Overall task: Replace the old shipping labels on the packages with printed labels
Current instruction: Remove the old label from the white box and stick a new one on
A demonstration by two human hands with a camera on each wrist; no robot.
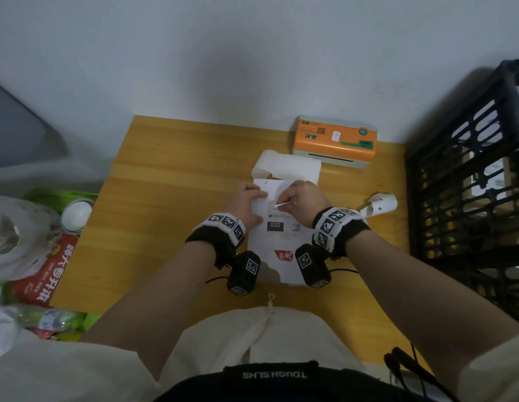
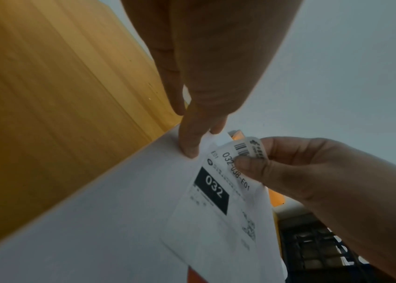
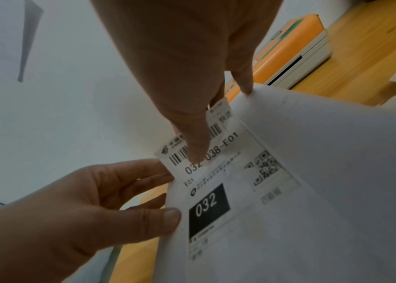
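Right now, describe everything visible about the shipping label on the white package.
The shipping label is thin white paper printed in black: a barcode, "032-038-E01", a black block reading "032" and a QR code. It lies on the white package on the wooden table. Its top edge is peeled up and curled, pinched by the right hand; the rest looks stuck. The left hand holds the package's edge.

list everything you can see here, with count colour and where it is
flat white mailer package: 1, white, table centre
shipping label printed 032: 1, white and black, on package, top edge peeled up
orange label printer: 1, orange and cream, table back right
blank label strip: 1, white, beside printer
curled label scrap: 1, white, table right
black plastic crate: 1, far right
wooden table: 1, yellow
left hand: holds package edge
right hand: pinches peeled label
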